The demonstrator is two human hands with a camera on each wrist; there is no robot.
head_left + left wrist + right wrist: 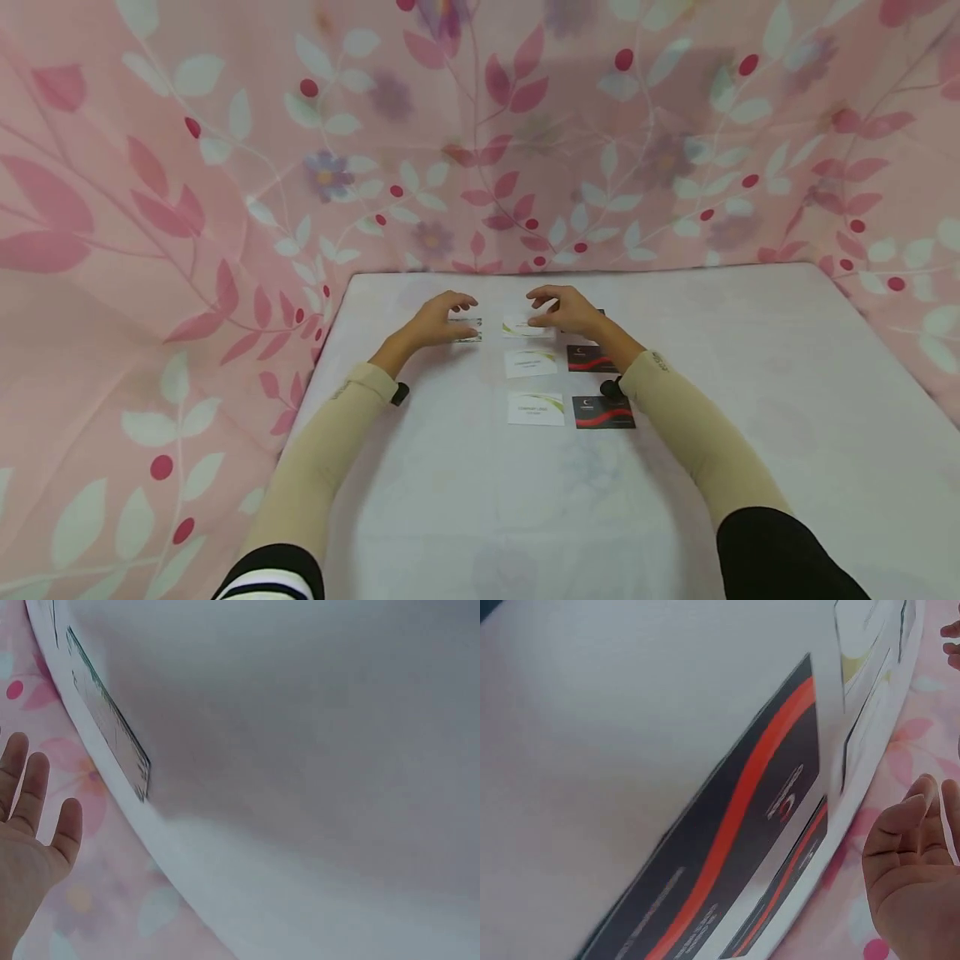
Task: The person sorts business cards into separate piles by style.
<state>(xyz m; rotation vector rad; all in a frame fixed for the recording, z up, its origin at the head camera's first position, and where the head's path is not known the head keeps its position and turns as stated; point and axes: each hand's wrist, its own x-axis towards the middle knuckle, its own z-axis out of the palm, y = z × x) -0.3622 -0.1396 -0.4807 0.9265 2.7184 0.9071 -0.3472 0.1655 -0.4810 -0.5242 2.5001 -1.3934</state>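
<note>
My left hand (442,321) hovers at a card with a dark patterned border (112,720), fingers and thumb apart. In the left wrist view that card lies flat on the table, separate from the fingers. My right hand (573,310) is over the far white card (516,328), its fingers loosely bent, with nothing visible in them. It partly hides a far dark card behind it. Nearer me lie a middle white card (531,363) and a front white card (536,409) with green curves. Beside them are a middle dark card (587,358) and a front dark card (603,412) with red stripes.
All the cards lie on a white-covered table (450,483), arranged in columns. A pink floral cloth (480,225) hangs behind the table's far edge and along its left side. Dark wrist cameras sit on both wrists above the beige sleeves (697,425).
</note>
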